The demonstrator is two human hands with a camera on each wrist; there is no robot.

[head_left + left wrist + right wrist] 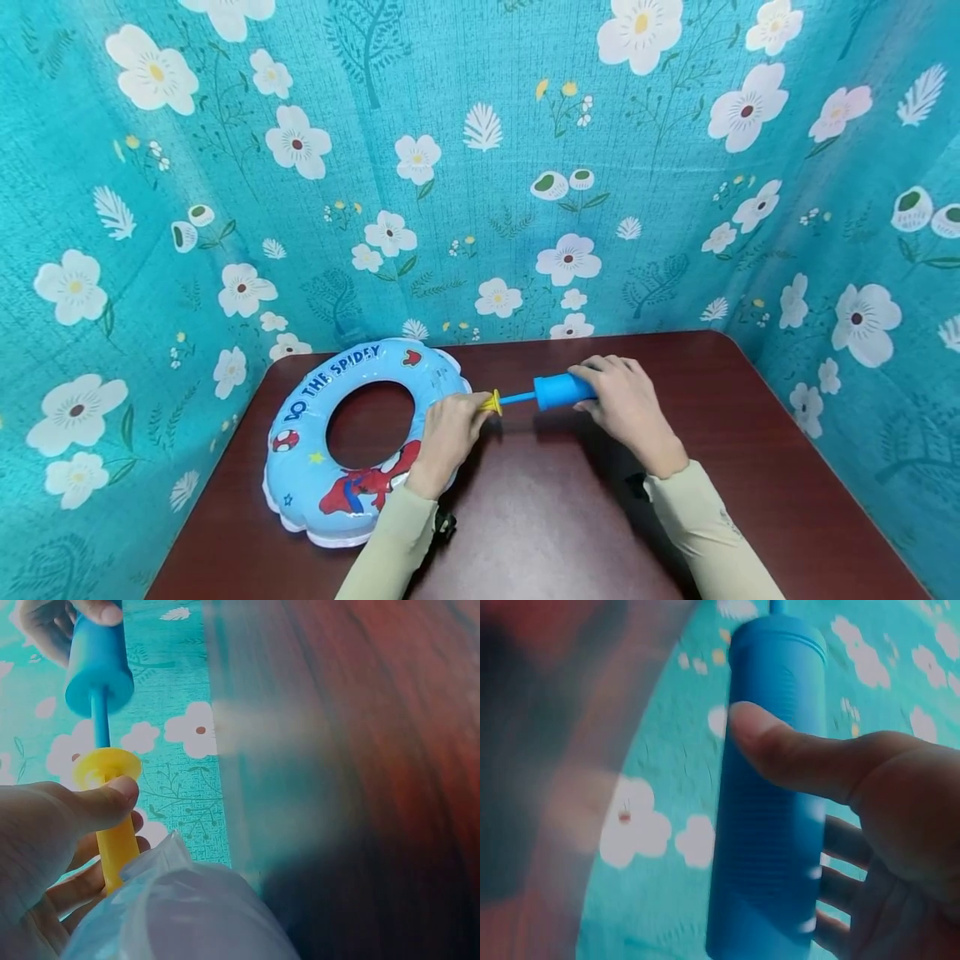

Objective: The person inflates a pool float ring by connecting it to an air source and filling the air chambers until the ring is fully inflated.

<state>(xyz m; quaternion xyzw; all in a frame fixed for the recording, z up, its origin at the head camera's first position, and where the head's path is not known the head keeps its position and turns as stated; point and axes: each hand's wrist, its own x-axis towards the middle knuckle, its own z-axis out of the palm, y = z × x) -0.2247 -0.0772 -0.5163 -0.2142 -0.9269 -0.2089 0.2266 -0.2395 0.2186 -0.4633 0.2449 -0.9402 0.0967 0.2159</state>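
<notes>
A blue hand pump (558, 390) with a yellow nozzle piece (116, 847) is held level above the table, a thin blue rod linking its two parts. My right hand (626, 408) grips the ribbed blue barrel (769, 825), thumb across it. With thumb and fingers, my left hand (450, 437) pinches the yellow piece just behind its round flange (109, 766). Beside and under the left hand is an inflated light blue swim ring (300, 450) with printed red figures and lettering. Whether the yellow tip enters the ring's valve is hidden in the head view.
The dark red-brown table (555, 517) spans the front, its back edge close to a teal curtain (465, 208) with white flowers. Curtain also hangs at the left and right sides. A small black device (445, 525) is at the left wrist.
</notes>
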